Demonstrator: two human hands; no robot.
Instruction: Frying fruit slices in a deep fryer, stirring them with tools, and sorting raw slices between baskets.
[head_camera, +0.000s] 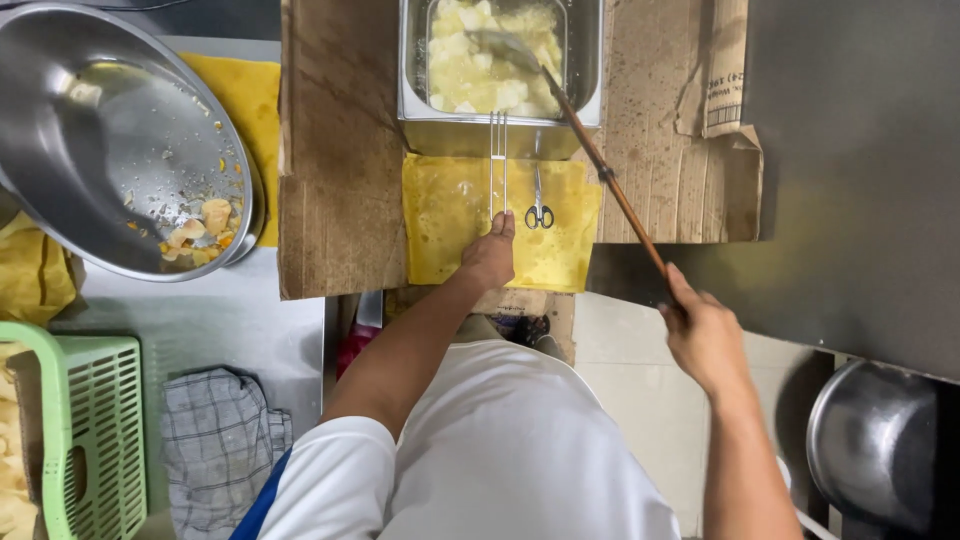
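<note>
Right hand (705, 335) grips ladle (590, 150) handle; its scoop sits in fryer (500, 70) at 12 o'clock. Left hand (490, 255) closed on tongs (497, 165) over yellow cloth (500, 235), scissors (539, 205) beside.

Single head view, looking steeply down over torso, close above fryer (500, 75) and steel counter (230, 320); edges probably distorted.
</note>
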